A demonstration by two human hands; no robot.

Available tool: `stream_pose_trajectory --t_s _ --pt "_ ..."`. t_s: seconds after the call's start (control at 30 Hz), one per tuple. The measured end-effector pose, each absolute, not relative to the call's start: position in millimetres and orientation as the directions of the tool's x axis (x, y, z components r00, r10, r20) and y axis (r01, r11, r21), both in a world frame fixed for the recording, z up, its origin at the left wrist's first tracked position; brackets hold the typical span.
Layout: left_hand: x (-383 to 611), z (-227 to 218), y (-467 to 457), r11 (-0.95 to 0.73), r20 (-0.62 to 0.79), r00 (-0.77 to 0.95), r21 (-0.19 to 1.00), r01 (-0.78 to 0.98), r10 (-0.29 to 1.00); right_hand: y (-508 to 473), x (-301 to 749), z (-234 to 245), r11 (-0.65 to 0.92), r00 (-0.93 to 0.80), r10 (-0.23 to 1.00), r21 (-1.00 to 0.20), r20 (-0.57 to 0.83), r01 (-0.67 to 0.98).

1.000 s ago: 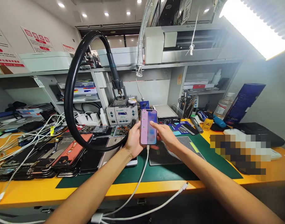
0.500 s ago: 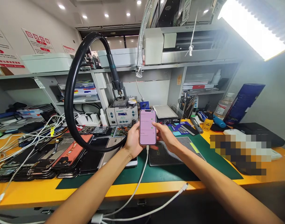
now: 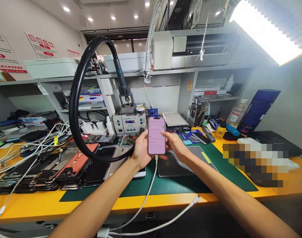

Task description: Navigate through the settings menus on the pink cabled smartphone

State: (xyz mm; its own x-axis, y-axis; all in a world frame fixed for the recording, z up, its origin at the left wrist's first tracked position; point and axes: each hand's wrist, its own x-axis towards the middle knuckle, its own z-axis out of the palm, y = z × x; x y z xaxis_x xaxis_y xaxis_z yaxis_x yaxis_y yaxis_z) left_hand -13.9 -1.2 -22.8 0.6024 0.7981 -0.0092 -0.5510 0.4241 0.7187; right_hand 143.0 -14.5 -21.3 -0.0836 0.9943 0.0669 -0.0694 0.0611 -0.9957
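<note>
A smartphone [image 3: 156, 140] with a lit, pinkish screen showing list rows and green switches is held upright above the bench. My left hand [image 3: 142, 150] is wrapped round its left side. On the right edge, my right hand [image 3: 175, 142] also grips it, its thumb over the screen and its other fingers partly hidden behind. A white charging cable [image 3: 152, 180] is plugged into the phone's bottom end and runs down past the bench edge. Under the hands lie a dark perforated pad [image 3: 190, 162] and a green mat [image 3: 165, 185].
Stacked phone screens [image 3: 74, 165] and tangled white cables [image 3: 24, 142] fill the left. A thick black hose [image 3: 73, 99] arches beside my left arm. Behind the phone stand a grey rework station [image 3: 129, 123] and a flat heating plate [image 3: 174, 119]. A yellow bottle [image 3: 220, 130] stands at right.
The list on the phone's screen has scrolled, with rows and green switches in other places. My right thumb has shifted slightly. Both hands keep their hold.
</note>
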Motion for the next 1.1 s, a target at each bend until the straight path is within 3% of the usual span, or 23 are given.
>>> stream_pose_trajectory --t_s 0.53,0.73,1.1 --pt "-13 -23 -2 0.404 0.016 0.608 0.733 -0.548 0.794 -16 143 -21 0.092 -0.056 0.994 -0.994 0.089 0.055" --pt "-14 -21 -2 0.397 -0.059 0.527 0.729 -0.557 0.848 -17 147 -19 0.110 -0.197 0.976 -0.991 0.094 0.072" --pt "-11 -16 -4 0.386 -0.045 0.496 0.691 -0.612 0.867 -24 155 -15 0.173 -0.439 0.892 -0.977 0.102 0.124"
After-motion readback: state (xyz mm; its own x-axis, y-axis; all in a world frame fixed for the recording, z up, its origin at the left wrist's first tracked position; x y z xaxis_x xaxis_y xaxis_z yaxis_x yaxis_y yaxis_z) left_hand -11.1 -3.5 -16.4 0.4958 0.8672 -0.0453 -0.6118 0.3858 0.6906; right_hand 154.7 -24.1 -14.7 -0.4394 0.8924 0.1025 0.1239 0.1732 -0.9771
